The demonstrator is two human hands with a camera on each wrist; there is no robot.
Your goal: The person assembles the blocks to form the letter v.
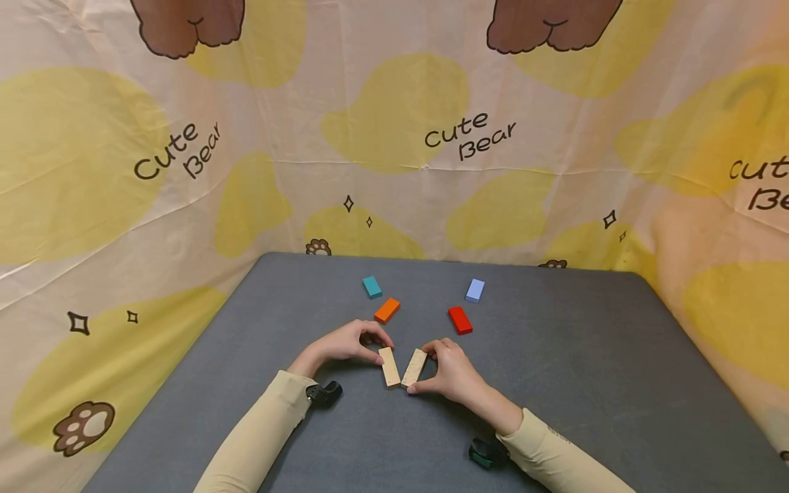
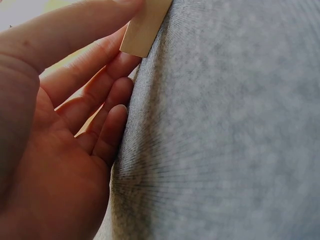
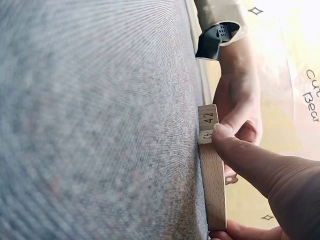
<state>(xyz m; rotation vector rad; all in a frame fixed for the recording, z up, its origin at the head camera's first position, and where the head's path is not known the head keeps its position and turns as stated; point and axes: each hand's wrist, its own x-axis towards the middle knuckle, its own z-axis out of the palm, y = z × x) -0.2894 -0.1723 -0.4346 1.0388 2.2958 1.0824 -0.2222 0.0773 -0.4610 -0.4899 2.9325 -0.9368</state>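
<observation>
Two pale wooden blocks lie on the grey table, their near ends close together and far ends spread into a V. My left hand (image 1: 348, 342) pinches the left wooden block (image 1: 390, 368) between thumb and fingers; the thumb lies over it in the left wrist view. With thumb and fingertips at its two ends, my right hand (image 1: 455, 373) grips the right wooden block (image 1: 414, 368). Black numbers are printed on the blocks' ends, and "42" reads on the left block's end (image 3: 207, 116) in the right wrist view.
Beyond the hands lie a teal block (image 1: 372, 287), an orange block (image 1: 387, 311), a red block (image 1: 460, 320) and a light blue block (image 1: 474, 290). A bear-print cloth (image 1: 394, 137) hangs behind the grey table (image 1: 592, 356). Both wrists wear black straps.
</observation>
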